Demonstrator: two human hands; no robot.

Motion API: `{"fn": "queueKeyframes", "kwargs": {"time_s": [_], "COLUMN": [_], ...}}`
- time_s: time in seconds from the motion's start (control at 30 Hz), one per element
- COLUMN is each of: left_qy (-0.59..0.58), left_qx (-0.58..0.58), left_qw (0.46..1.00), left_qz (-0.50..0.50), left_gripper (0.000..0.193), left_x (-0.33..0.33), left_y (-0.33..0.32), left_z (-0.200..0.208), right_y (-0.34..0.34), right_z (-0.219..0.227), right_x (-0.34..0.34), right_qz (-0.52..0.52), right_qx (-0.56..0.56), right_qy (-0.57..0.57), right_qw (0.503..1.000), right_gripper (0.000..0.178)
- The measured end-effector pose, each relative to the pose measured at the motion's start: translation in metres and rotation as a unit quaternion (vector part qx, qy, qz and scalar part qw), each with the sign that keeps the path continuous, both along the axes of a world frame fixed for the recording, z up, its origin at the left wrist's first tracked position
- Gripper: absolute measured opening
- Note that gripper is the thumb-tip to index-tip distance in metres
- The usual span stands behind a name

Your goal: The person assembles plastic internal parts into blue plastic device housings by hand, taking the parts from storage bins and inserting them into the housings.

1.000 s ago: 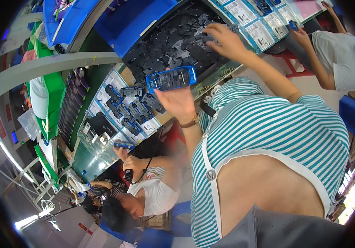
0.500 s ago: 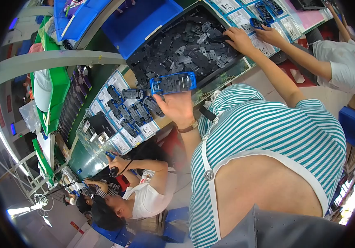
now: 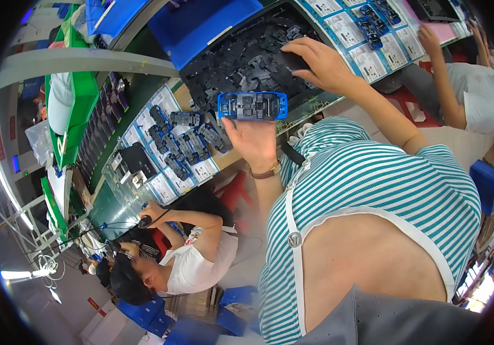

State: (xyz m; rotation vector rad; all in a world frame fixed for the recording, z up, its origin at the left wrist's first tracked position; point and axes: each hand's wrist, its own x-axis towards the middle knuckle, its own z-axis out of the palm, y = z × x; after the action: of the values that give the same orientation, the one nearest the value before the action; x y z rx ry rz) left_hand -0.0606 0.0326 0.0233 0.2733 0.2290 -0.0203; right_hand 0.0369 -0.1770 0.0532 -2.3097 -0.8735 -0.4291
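At the black tray's (image 3: 301,102) near side, the left hand (image 3: 253,141) holds 1 blue model-car shell (image 3: 284,107) with a black interior. Over the tray, the right hand (image 3: 327,68) has thumb and forefinger parted; any grip is unclear. Left of the tray lie blue-and-black car pieces (image 3: 186,145); beyond it, a blue bin (image 3: 192,34).

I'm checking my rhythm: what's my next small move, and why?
Perhaps pinch one of the black parts with your right hand: its fingers are spread over them, while your left hand holds the blue-rimmed toy car body.
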Motion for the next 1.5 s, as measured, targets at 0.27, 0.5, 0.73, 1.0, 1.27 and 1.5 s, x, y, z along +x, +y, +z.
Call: {"fn": "queueKeyframes", "kwargs": {"time_s": [0.27, 0.5, 0.73, 1.0, 1.27, 1.5], "left_qy": [-0.022, -0.015, -0.034, -0.032, -0.011, -0.05], "left_qx": [-0.023, -0.03, -0.022, -0.015, 0.053, 0.117], "left_qw": [0.999, 0.999, 0.999, 0.998, 0.996, 0.987], "left_qz": [0.024, 0.035, 0.033, 0.058, 0.075, 0.103], "left_gripper": [0.052, 0.053, 0.055, 0.058, 0.061, 0.05], "left_x": [-0.014, -0.022, -0.027, -0.024, -0.022, -0.023], "left_y": [0.005, 0.01, 0.017, 0.022, 0.013, 0.009], "left_z": [0.006, 0.004, 0.007, 0.006, 0.007, 0.009], "right_y": [0.019, 0.029, 0.035, 0.05, 0.096, 0.119], "right_z": [0.01, 0.021, 0.014, 0.024, 0.023, 0.009], "right_x": [-0.015, -0.02, -0.021, -0.032, -0.055, -0.062], "right_qz": [0.047, 0.018, 0.067, 0.061, 0.141, 0.091], "right_qx": [0.031, 0.293, 0.24, 0.085, 0.079, 0.041], "right_qy": [0.03, 0.408, 0.297, 0.057, 0.064, 0.072], "right_qw": [0.998, 0.864, 0.922, 0.993, 0.985, 0.992], "right_gripper": [0.036, 0.037, 0.065, 0.056, 0.057, 0.058]}}
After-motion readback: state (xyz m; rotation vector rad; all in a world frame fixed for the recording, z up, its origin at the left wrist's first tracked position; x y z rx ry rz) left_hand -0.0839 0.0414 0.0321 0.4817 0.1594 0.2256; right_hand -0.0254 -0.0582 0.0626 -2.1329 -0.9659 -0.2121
